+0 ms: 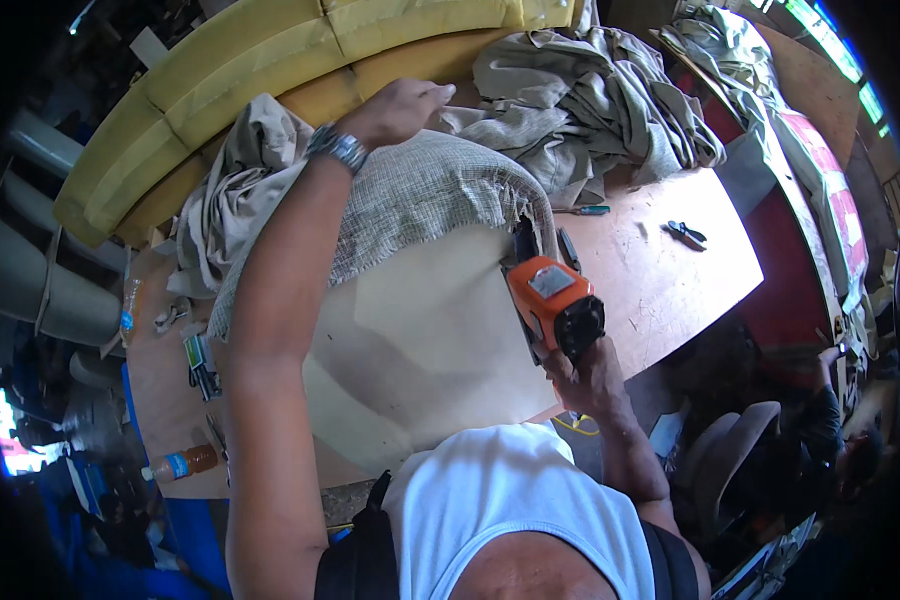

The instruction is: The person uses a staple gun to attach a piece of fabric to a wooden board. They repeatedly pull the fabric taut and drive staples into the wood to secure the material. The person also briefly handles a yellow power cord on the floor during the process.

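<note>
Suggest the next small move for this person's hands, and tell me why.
Perhaps bring the left hand nearer and smooth the woven grey fabric: its frayed edge looks uneven beside the nose of the orange staple-gun-like tool in the right hand, while the left hand is over toward the far side.

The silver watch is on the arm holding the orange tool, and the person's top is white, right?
Not quite: the head view shows the silver watch on the left arm; the right arm holds the orange tool. The top is white.
</note>
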{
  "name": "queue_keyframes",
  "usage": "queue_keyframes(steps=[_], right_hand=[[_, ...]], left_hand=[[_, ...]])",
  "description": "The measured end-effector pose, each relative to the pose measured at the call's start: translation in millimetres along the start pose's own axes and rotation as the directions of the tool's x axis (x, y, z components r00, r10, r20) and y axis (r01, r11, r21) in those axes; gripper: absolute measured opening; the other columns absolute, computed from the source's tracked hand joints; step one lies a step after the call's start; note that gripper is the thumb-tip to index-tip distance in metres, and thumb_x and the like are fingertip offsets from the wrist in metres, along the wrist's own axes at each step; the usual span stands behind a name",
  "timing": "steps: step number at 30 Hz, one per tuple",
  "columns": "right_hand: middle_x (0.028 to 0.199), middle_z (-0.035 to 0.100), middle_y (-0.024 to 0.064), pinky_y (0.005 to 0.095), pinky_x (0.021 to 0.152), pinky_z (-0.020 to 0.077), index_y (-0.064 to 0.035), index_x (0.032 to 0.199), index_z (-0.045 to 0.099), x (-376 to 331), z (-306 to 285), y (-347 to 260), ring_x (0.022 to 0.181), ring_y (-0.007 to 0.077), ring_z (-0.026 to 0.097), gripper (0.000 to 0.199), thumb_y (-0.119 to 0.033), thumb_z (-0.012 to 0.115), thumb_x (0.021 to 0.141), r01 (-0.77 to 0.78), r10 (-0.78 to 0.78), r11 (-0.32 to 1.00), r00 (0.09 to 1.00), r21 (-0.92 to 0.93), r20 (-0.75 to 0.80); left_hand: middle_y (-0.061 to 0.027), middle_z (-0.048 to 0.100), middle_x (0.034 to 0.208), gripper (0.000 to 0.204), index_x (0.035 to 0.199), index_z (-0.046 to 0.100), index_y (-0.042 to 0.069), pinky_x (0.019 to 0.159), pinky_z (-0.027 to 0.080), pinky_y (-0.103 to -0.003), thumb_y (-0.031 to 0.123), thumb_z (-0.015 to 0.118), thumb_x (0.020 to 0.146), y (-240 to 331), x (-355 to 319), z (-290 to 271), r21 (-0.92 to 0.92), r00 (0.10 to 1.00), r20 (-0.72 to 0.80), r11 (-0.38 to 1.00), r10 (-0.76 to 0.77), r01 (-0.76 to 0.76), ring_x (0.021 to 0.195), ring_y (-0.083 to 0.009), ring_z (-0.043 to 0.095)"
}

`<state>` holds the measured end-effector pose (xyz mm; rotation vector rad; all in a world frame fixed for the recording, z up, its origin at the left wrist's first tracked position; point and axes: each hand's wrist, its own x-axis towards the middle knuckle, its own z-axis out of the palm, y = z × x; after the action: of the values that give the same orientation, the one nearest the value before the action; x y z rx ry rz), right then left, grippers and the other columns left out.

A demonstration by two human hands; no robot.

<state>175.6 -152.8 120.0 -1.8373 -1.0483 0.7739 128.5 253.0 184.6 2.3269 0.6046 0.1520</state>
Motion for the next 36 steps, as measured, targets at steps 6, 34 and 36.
queue_keyframes(steps=[6,34,36], right_hand=[[0.073,0.067,0.0158,0.0402,0.065,0.0523,-0.0038,0.102,0.068,-14,7,18,0.068,0.0307,0.068,0.025,-0.025,0.07,0.09,0.013,-0.013,0.999,1.0,0.032,-0.014],[0.067,0.061,0.0057,0.0343,0.057,0.0504,-0.001,0.106,0.062,65,-10,-79,0.06,0.0172,0.062,0.033,-0.033,0.062,0.096,0.191,-0.191,0.981,0.982,-0.036,0.003],[0.068,0.062,0.0061,0.0344,0.057,0.0503,-0.0013,0.107,0.062,65,-6,-76,0.059,0.0178,0.062,0.034,-0.033,0.061,0.096,0.232,-0.235,0.966,0.972,-0.11,-0.009]], left_hand=[[-0.0197,0.044,0.149,0.063,0.145,0.044,-0.001,0.118,0.026,-0.033,0.048,0.031,0.106,-21,21,31,0.281,0.931,0.357,0.959,-0.08,-0.025,0.141,-0.0246,0.039],[-0.0224,0.041,0.15,0.097,0.149,0.035,0.002,0.118,0.03,-0.041,0.046,0.079,0.074,22,-87,52,0.358,0.963,-0.002,0.899,0.269,-0.25,0.141,-0.0331,0.038],[-0.0236,0.04,0.15,0.103,0.149,0.034,0.001,0.118,0.03,-0.04,0.044,0.084,0.069,25,-92,45,0.344,0.977,-0.006,0.917,0.215,-0.2,0.141,-0.0325,0.038]])
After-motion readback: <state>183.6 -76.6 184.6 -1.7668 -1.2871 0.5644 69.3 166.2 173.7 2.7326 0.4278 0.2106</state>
